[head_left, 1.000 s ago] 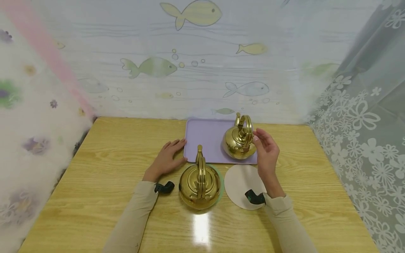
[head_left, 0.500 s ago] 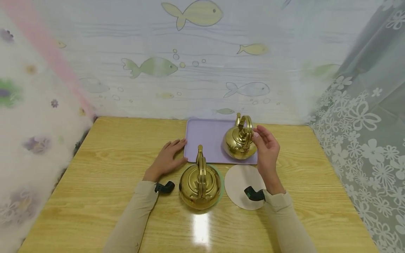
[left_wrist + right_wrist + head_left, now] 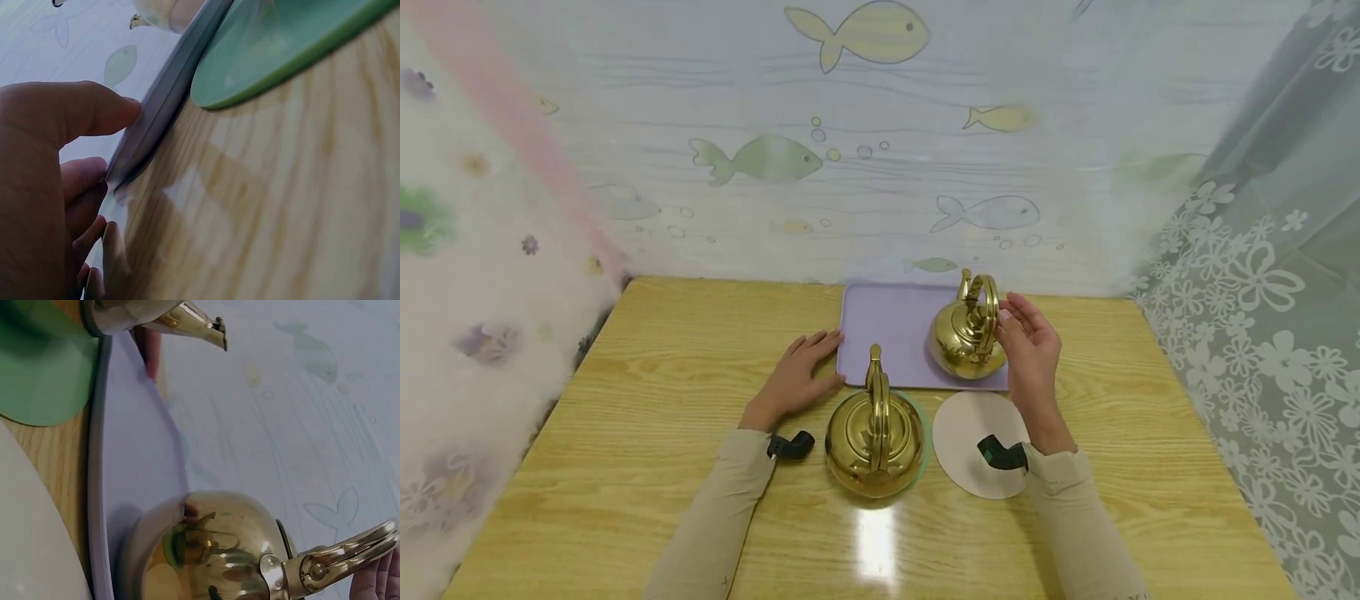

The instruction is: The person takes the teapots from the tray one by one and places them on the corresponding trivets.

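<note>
A gold kettle [image 3: 958, 342] stands on the right part of a lilac tray [image 3: 883, 329]. My right hand [image 3: 1034, 367] is beside its arched handle, with thumb and fingers loosely bent and apart; the fingertips are at the handle [image 3: 350, 556], and I cannot tell if they touch it. At the tray's left edge rests my left hand [image 3: 797, 375], fingers spread. In the left wrist view its thumb [image 3: 103, 112] touches the tray's rim [image 3: 150, 119]. A second gold kettle [image 3: 853, 450] stands in front of the tray, on a green round mat [image 3: 927, 454] it mostly hides.
A pale round mat [image 3: 966, 442] lies right of the front kettle, before the tray. Wooden tabletop [image 3: 662, 358] surrounds these things. A fish-patterned curtain [image 3: 880, 200] hangs at the back edge, with more hangings at both sides.
My right hand has shifted slightly up and to the left beside the handle. The left hand, tray and both kettles stay in place.
</note>
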`<move>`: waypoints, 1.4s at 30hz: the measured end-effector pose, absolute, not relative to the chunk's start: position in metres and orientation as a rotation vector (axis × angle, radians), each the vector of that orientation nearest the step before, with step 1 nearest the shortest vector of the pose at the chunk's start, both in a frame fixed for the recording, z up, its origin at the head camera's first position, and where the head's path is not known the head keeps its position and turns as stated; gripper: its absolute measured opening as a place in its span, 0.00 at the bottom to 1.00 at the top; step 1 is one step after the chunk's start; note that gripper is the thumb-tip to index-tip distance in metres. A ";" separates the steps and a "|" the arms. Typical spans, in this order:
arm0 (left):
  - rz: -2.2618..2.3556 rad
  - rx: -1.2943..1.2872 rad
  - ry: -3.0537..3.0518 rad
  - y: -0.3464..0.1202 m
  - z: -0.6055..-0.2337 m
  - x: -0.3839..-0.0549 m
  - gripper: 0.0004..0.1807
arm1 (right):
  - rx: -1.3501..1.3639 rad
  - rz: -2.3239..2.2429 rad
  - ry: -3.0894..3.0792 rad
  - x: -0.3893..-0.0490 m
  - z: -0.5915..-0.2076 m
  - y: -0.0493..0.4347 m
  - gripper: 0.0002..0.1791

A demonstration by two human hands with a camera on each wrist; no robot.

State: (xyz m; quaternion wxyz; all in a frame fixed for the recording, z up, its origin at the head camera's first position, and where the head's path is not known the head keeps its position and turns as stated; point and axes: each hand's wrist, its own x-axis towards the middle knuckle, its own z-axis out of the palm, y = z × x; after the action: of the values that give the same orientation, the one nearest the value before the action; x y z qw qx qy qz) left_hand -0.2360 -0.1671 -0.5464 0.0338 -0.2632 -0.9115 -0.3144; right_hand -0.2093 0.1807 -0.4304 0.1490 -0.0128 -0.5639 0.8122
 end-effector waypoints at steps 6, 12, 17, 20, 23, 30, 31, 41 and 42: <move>-0.960 -0.811 -2.804 -0.166 -0.545 -0.236 0.40 | -0.060 2.372 -1.666 -0.212 -0.429 0.184 0.23; -0.955 -0.812 -2.803 -0.167 -0.544 -0.236 0.40 | -0.040 2.355 -1.830 -0.216 -0.425 0.188 0.24; -0.947 -0.817 -2.798 -0.167 -0.546 -0.237 0.40 | 0.021 2.361 -1.936 -0.220 -0.423 0.191 0.28; -0.946 -0.813 -2.804 -0.168 -0.547 -0.237 0.40 | 0.049 2.357 -1.986 -0.223 -0.422 0.192 0.29; -0.946 -0.808 -2.811 -0.168 -0.547 -0.237 0.40 | 0.050 2.348 -2.027 -0.226 -0.421 0.193 0.29; -0.949 -0.814 -2.796 -0.167 -0.545 -0.236 0.40 | 0.132 2.285 -2.190 -0.231 -0.418 0.200 0.31; -0.949 -0.812 -2.797 -0.167 -0.545 -0.236 0.40 | 0.149 2.272 -2.217 -0.232 -0.417 0.201 0.32; -0.946 -0.806 -2.807 -0.167 -0.547 -0.238 0.40 | 0.140 2.282 -2.240 -0.237 -0.417 0.202 0.26; -0.947 -0.808 -2.801 -0.167 -0.547 -0.239 0.40 | 0.142 2.294 -2.221 -0.237 -0.418 0.202 0.26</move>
State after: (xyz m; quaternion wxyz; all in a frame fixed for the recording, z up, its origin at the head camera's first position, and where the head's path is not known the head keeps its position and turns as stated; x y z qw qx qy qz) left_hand -0.2385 -0.1674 -0.5467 0.0381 -0.2635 -0.9131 -0.3088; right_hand -0.2375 0.2020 -0.4178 -0.0274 0.0444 -0.6946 0.7175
